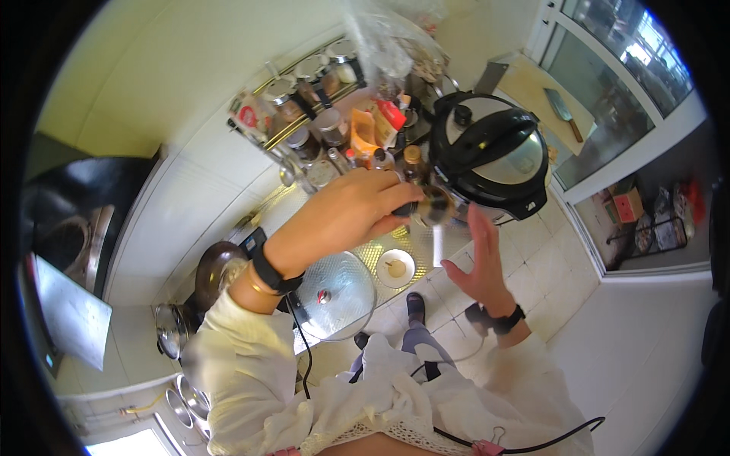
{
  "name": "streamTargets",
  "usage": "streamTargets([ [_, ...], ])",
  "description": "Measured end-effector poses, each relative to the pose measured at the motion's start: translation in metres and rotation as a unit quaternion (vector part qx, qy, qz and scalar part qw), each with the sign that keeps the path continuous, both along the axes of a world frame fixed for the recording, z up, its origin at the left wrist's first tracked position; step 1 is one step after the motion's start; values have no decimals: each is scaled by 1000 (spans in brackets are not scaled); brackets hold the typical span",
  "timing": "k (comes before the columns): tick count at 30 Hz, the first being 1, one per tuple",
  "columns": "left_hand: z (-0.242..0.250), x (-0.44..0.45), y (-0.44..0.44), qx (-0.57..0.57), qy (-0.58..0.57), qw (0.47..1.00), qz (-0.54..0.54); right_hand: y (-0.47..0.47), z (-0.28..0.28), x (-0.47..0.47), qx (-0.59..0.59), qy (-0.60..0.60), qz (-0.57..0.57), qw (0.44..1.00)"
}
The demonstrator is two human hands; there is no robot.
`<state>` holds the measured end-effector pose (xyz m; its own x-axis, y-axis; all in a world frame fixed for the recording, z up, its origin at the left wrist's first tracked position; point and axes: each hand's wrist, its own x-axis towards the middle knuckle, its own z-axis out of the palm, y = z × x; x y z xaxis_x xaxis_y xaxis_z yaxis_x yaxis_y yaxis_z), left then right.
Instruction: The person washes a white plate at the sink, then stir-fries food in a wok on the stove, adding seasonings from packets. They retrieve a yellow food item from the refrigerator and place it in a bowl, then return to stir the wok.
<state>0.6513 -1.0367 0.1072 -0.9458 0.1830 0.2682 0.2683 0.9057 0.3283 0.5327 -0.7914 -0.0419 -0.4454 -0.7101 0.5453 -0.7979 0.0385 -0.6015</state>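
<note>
My left hand (368, 199) reaches over the counter, its fingers around the dark cap of a small glass bottle or jar (436, 205). The vessel is tipped sideways, its blurred round end towards the cooker. My right hand (482, 259) is raised beside it, thumb and fingers apart, holding nothing. Below the two hands, a white bowl (381, 269) with a little pale yellowish content sits near the counter's edge. A white, narrow object (438, 245), not clear enough to name, lies between bowl and right hand. Next to the bowl lies a glass pan lid (342, 310) with a knob.
An electric pressure cooker (485, 142) stands right of the bottles. Behind my left hand are a capped bottle (413, 162), spice jars (305, 142) on a rack and an orange packet (363, 130). A kitchen knife (560, 111) rests on a cutting board (524, 80) at upper right.
</note>
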Motion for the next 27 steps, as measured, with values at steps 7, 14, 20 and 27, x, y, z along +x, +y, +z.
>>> streamTargets([
  [7,50,112,4,173,-26,984,-21,-49,62,29,191,-221,367,883],
  [14,8,248,24,-82,63,958,268,-85,26,149,143,-252,322,901],
  [20,-47,343,34,-92,142,908,383,-101,33,225,202,-111,334,914],
  [27,-84,433,18,532,77,748,389,-123,31,284,251,-121,417,865],
])
